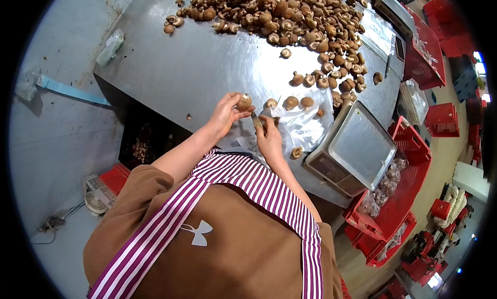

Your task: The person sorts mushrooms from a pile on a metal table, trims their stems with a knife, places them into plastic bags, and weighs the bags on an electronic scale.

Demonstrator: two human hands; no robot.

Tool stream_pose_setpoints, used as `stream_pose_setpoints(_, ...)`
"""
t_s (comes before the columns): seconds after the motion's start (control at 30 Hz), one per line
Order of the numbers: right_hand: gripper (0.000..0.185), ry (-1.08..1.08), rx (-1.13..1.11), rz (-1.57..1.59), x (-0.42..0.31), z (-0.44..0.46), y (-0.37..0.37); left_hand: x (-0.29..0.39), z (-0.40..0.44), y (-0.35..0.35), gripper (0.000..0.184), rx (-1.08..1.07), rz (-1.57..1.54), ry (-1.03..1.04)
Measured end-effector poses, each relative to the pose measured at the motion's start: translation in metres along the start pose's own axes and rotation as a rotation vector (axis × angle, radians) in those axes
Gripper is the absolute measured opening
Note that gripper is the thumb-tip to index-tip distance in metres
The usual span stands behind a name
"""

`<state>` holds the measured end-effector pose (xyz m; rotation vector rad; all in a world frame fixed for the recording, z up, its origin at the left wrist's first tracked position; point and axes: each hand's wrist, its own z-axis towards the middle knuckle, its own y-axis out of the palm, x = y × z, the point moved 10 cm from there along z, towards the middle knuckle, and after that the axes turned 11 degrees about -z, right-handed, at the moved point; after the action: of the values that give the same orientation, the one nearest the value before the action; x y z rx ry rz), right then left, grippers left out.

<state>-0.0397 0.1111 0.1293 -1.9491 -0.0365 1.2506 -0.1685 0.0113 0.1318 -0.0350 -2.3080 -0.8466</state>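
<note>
The left hand point(226, 114) pinches a mushroom point(244, 102); the right hand point(270, 138) grips something slim point(256, 120), unclear what; filled bags point(389, 184) sit in a red crate point(418, 167) — yet a large heap point(279, 19) lies loose on the worktop point(171, 55).

illumination is bright, with strong white glare on the metal table point(171, 61) and highlights on the plastic bag point(305, 125). the area beneath the tabletop is in deep shadow. wide-angle distortion curves the periphery, and the corners fall to black.
</note>
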Motion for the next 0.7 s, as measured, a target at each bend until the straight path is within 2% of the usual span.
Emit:
stream_pose_setpoints(0.07, 0.03, -0.066, 0.041, -0.004, -0.012, -0.001, -0.001, -0.009, 0.006, -0.015, 0.025, 0.038, 0.015, -0.019)
stream_pose_setpoints(0.17, 0.029, -0.055, 0.06, 0.049, -0.015, 0.0, -0.005, -0.015, 0.021, -0.046, 0.024, 0.105, 0.099, 0.023)
stream_pose_setpoints(0.23, 0.029, -0.058, 0.103, 0.067, -0.013, -0.001, -0.007, 0.002, 0.03, -0.087, 0.026, 0.264, 0.193, 0.16)
stream_pose_setpoints(0.27, 0.028, -0.066, 0.107, 0.048, -0.013, -0.001, -0.007, 0.006, 0.031, -0.094, 0.026, 0.254, 0.194, 0.15)
stream_pose_setpoints(0.33, 0.033, -0.038, 0.037, 0.011, -0.013, 0.002, -0.001, 0.02, 0.026, -0.118, 0.027, 0.416, 0.169, 0.174)
stream_pose_setpoints(0.43, 0.039, -0.09, -0.068, 0.186, -0.02, 0.009, 0.017, 0.033, 0.032, -0.114, 0.027, 0.382, 0.153, 0.212)
stream_pose_setpoints(0.47, 0.044, -0.187, -0.108, 0.232, -0.026, 0.011, 0.028, 0.038, 0.034, -0.106, 0.027, 0.358, 0.159, 0.227)
stream_pose_setpoints(0.5, 0.044, -0.184, -0.103, 0.234, -0.019, 0.013, 0.033, 0.039, 0.035, -0.099, 0.027, 0.354, 0.164, 0.225)
stream_pose_setpoints(0.57, 0.04, -0.403, -0.037, 0.082, -0.04, 0.008, 0.025, 0.048, 0.038, -0.075, 0.028, 0.246, 0.172, 0.299)
stream_pose_setpoints(0.6, 0.04, -0.401, -0.035, 0.083, -0.039, 0.007, 0.022, 0.047, 0.04, -0.068, 0.028, 0.245, 0.174, 0.298)
stream_pose_setpoints(0.67, 0.031, -0.15, -0.106, 0.242, -0.021, 0.006, 0.008, 0.047, 0.043, -0.045, 0.025, 0.192, 0.252, 0.322)
stream_pose_setpoints(0.7, 0.031, -0.151, -0.109, 0.242, -0.014, 0.004, 0.005, 0.046, 0.044, -0.038, 0.025, 0.195, 0.251, 0.323)
